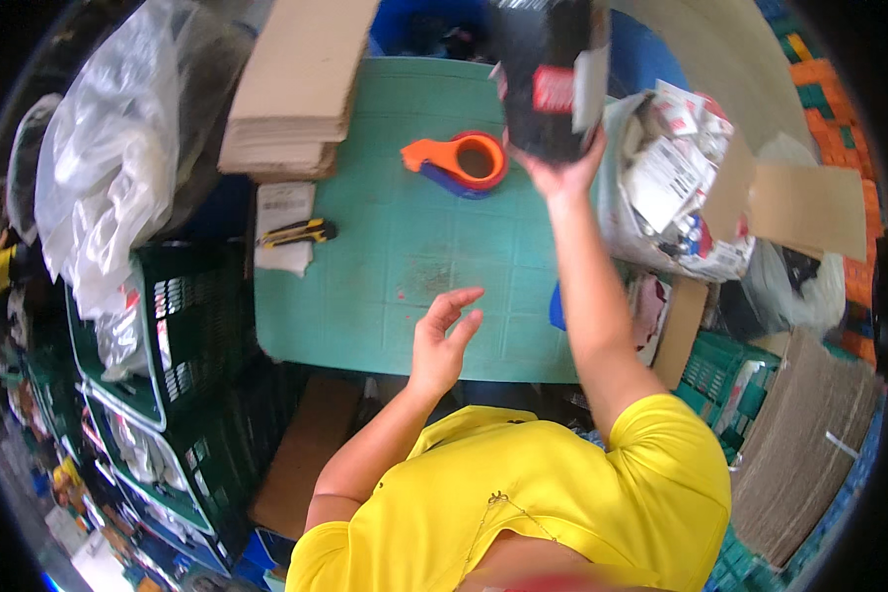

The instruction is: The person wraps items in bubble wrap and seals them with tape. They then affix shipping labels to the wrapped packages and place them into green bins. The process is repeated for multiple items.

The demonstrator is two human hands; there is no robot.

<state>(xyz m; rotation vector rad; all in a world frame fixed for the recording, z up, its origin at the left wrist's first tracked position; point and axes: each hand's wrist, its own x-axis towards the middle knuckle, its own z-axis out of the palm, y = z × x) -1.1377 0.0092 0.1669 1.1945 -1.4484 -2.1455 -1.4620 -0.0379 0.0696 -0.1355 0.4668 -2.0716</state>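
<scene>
At the far right of the green table (365,326), my right hand (562,176) grips the near end of a black package (553,113) with a red label and a white label on its side. The package is lifted and slightly blurred, so its exact kind is unclear. My left hand (446,340) hovers over the near part of the table with fingers apart and nothing in them. Beyond it lies an orange and blue tape dispenser (444,158). A yellow and black utility knife (301,233) rests on a white paper to the left.
Flat cardboard sheets (291,89) are stacked at the table's far left corner. Clear plastic bags (109,148) hang above green crates (202,326) on the left. To the right stands a bin full of labels and scraps (666,183), with an open cardboard flap (809,207) beside it.
</scene>
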